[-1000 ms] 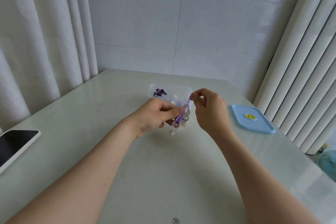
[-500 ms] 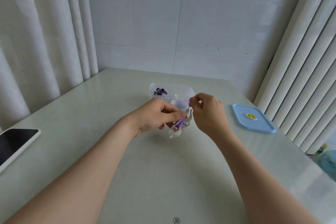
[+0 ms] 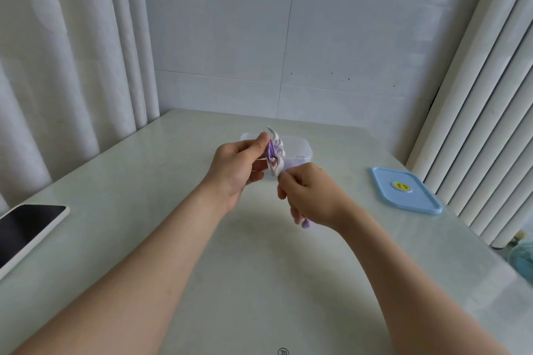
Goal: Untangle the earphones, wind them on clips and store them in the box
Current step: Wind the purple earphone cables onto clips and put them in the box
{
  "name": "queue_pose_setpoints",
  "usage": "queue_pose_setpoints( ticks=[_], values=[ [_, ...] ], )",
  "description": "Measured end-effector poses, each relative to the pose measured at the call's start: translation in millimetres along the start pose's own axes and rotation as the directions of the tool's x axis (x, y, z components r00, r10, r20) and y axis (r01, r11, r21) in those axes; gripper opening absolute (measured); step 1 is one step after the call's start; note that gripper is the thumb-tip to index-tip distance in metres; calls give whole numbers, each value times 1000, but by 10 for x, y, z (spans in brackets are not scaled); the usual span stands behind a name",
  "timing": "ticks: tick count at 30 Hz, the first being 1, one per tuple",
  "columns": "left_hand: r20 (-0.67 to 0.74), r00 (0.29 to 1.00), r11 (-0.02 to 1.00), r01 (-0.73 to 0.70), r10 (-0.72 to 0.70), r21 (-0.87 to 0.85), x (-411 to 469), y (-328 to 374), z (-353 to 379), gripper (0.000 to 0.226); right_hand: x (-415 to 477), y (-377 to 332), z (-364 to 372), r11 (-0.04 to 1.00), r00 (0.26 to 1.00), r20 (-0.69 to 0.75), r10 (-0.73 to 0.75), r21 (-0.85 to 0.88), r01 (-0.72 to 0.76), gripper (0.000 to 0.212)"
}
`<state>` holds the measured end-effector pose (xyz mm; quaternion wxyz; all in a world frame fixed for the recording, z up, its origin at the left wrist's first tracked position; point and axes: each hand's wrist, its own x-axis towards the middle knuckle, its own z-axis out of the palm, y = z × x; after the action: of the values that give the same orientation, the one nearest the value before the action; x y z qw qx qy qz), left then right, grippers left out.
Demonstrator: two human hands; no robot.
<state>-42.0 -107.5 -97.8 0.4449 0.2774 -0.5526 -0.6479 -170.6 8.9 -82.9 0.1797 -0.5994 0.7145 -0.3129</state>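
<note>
Winding step, near its end by my judgement. My left hand [image 3: 236, 170] pinches clip [image 3: 278, 143] upright above surface [image 3: 259, 268], purple earphones [image 3: 271, 150] coiled on it, in front of open box [image 3: 306, 150]. Right hand [image 3: 308, 196] grips cord tail. Next: tuck tail, drop clip into box.

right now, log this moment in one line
step: winding | left grip: holds clip | right grip: pinches purple cord | box: open | lid: off

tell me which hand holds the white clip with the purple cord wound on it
The left hand grips the white clip, which has the purple cord wound round it. The right hand only pinches the cord's loose end below.
</note>
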Motion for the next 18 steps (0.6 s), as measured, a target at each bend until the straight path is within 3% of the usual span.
queue_pose_setpoints(
  ticks=[3,5,8,11,14,18],
  values=[
    [-56,998,998,20,-24,-58,10,0,3,35,-12,-40,38,996,995,61,-76,47,73,34],
    [-102,995,1000,7,-8,-11,24,-26,-13,36,-15,-47,63,991,990,58,-129,43,127,35],
    [-143,979,948,-98,147,304,38,-73,-88,32,-7,-51,95,977,979,-2,-202,67,201,30],
    [-77,973,868,-158,219,471,10,-100,-115,24,61,25,88,950,923,-228,-310,-103,293,36],
    [20,978,823,-186,208,536,-33,-124,-55,23,111,123,32,945,878,-355,-322,-181,274,32],
    [155,983,882,-155,95,446,-83,-110,-10,31,163,207,-33,956,840,-456,-294,-161,247,28]
  ],
)
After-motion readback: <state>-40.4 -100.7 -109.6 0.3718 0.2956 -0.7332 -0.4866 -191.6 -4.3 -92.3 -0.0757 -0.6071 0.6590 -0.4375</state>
